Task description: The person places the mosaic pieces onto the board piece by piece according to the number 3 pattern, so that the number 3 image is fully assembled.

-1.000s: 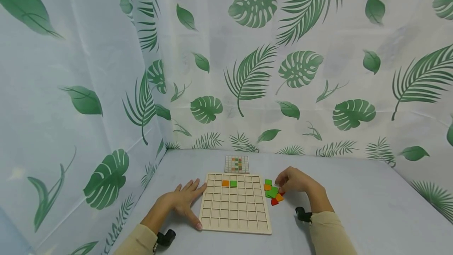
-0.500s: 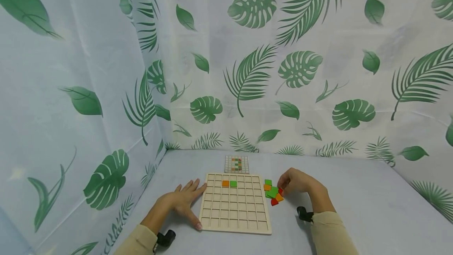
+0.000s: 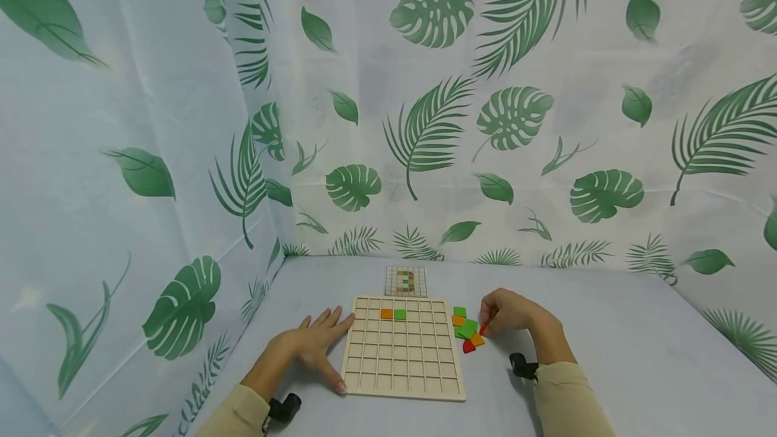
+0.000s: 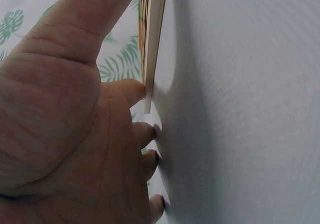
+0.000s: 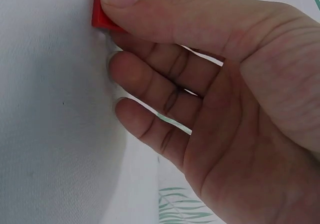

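a pale grey-blue tabletop [image 3: 643, 342] with a fine, cloth-like weave. a squarish wooden board [image 3: 403, 353], divided into a grid by raised ridges, lies flat near its middle. just beyond the board's far edge lies a small card [image 3: 406, 281] printed with a partly coloured grid. just beside the right edge, small green, orange and red tiles [image 3: 467, 330] lie loosely clustered, some overlapping.

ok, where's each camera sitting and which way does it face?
Head: worn on the head, facing forward and down at the board and loose tiles; left hand, right hand and sleeves show.
Left wrist: worn there, facing the board's edge; the left hand shows.
Right wrist: worn there, facing the pinched red tile; the right hand shows.
Shared: head and left wrist both show the board; head and right wrist, the red tile.
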Tool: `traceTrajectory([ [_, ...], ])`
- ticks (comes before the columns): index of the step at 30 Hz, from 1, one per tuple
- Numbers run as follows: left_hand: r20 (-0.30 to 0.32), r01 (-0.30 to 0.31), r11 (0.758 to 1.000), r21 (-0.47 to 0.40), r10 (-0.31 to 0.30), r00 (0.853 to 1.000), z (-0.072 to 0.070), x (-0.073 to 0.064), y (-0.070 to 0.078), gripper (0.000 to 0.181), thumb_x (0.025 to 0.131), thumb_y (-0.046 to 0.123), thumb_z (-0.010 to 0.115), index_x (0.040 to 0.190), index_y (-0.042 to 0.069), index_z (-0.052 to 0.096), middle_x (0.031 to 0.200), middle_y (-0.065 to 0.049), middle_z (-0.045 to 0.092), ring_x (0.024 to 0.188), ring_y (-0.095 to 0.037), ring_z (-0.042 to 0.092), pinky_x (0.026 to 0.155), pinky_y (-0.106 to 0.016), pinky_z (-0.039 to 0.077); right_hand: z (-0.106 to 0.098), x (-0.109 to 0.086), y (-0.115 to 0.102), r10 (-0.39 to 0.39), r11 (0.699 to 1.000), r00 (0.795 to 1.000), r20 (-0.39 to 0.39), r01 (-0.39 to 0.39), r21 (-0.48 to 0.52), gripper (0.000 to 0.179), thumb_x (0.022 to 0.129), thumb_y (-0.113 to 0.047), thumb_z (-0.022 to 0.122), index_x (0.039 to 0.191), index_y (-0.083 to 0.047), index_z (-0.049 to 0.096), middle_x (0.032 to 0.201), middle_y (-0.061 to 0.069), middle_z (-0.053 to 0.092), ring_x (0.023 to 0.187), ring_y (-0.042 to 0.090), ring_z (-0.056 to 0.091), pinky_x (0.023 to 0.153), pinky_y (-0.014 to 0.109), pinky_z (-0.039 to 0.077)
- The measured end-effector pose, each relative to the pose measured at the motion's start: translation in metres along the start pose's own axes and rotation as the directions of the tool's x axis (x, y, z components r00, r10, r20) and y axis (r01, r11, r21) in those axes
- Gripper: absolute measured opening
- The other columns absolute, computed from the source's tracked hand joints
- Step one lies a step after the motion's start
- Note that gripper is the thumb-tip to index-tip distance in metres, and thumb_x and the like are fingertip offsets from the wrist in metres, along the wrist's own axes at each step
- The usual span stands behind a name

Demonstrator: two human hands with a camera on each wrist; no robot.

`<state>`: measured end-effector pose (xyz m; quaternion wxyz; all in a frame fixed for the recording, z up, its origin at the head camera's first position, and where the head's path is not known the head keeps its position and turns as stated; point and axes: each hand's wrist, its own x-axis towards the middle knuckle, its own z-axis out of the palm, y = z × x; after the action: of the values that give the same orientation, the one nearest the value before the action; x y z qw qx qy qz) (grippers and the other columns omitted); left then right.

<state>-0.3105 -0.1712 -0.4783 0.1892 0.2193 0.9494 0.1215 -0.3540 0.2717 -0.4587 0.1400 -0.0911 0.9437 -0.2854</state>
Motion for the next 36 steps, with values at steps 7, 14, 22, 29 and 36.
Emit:
traceTrajectory([
  [7, -0.002, 0.001, 1.0, 0.005, -0.001, 1.0, -0.002, -0.001, 0.001, 0.138, 0.06, 0.069, 0.092, 0.168, 0.024, 0.018, 0.176, -0.012, 0.01, 0.163, -0.037, 0.006, 0.128, -0.066, 0.01, -0.001, -0.003, -0.003, 0.017, 1.0, 1.0, 0.021, -0.018, 0.02, 0.016, 0.081, 0.001, 0.083, 0.089, -0.011, 0.075, 0.082, 0.004, 0.067, 0.078, 0.021, 0.059, 0.069, 0.032, 0.05],
  [14, 0.001, 0.002, 1.0, 0.003, -0.002, 1.0, -0.003, -0.002, 0.001, 0.138, 0.061, 0.069, 0.092, 0.168, 0.024, 0.018, 0.176, -0.013, 0.01, 0.163, -0.037, 0.006, 0.128, -0.066, 0.01, -0.004, -0.003, -0.004, 0.002, 1.0, 1.0, 0.012, -0.002, 0.023, 0.01, 0.086, 0.001, 0.078, 0.086, -0.008, 0.073, 0.078, 0.004, 0.066, 0.071, 0.02, 0.06, 0.066, 0.032, 0.053],
  [22, 0.008, -0.004, 1.0, 0.001, 0.004, 1.0, -0.003, -0.002, 0.001, 0.138, 0.062, 0.069, 0.091, 0.168, 0.024, 0.017, 0.176, -0.014, 0.009, 0.163, -0.038, 0.006, 0.127, -0.067, 0.009, -0.005, 0.002, -0.006, -0.015, 0.999, 0.998, -0.066, 0.017, 0.032, 0.01, 0.089, -0.001, 0.069, 0.098, -0.006, 0.068, 0.082, 0.006, 0.064, 0.073, 0.022, 0.06, 0.067, 0.032, 0.051],
  [29, 0.006, -0.005, 1.0, 0.003, 0.005, 1.0, -0.003, -0.002, 0.002, 0.138, 0.062, 0.07, 0.091, 0.168, 0.024, 0.017, 0.176, -0.014, 0.009, 0.163, -0.038, 0.006, 0.127, -0.067, 0.009, -0.001, 0.009, -0.014, -0.063, 0.998, 0.993, -0.103, 0.063, 0.005, 0.024, 0.098, -0.001, 0.061, 0.116, -0.008, 0.075, 0.099, 0.008, 0.069, 0.08, 0.02, 0.06, 0.073, 0.033, 0.051],
  [36, 0.005, 0.0, 1.0, 0.01, 0.0, 1.0, -0.003, -0.003, 0.002, 0.138, 0.061, 0.069, 0.091, 0.168, 0.025, 0.017, 0.176, -0.013, 0.01, 0.163, -0.037, 0.006, 0.128, -0.066, 0.01, 0.006, 0.014, -0.022, -0.152, 0.988, 0.973, -0.175, 0.153, -0.008, 0.018, 0.099, 0.0, 0.061, 0.111, -0.005, 0.073, 0.095, 0.009, 0.07, 0.078, 0.021, 0.063, 0.074, 0.035, 0.055],
])
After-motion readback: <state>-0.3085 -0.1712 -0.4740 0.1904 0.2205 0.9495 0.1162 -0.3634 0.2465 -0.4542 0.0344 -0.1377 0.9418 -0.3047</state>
